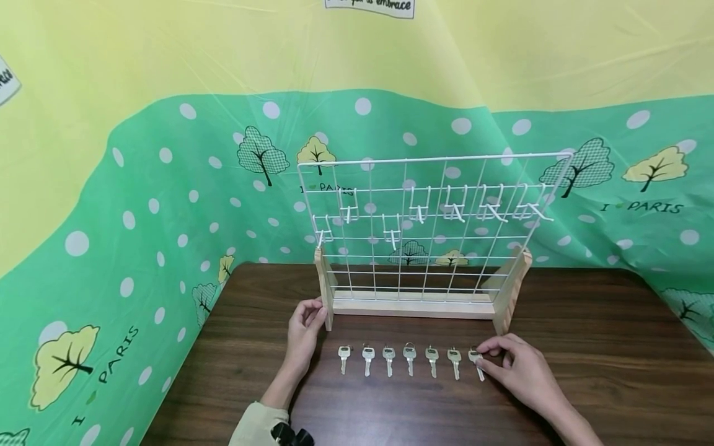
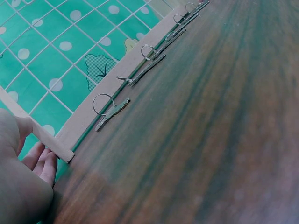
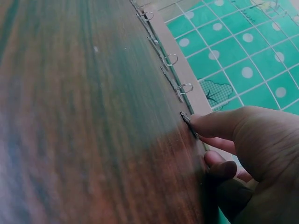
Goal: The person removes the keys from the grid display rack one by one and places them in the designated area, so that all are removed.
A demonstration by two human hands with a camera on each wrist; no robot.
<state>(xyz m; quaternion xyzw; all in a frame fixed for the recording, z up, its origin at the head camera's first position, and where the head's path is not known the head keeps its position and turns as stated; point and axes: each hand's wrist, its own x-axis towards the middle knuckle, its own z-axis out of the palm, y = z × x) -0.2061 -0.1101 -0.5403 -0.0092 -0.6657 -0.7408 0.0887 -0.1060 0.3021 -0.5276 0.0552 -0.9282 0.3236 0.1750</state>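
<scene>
A row of several silver keys, each with a small ring, lies on the table. At the row's right end my right hand pinches the last key between thumb and forefinger; in the right wrist view its tip pokes out past the thumb. Behind the row stands a white wire grid rack on a wooden base. My left hand grips the rack's left wooden leg. The left wrist view has the thumb and fingers on either side of that leg.
Several white hooks hang on the grid, most in an upper row, with two lower at the left. A brown wooden table lies beneath everything. Green and yellow printed cloth covers the walls behind and at the left.
</scene>
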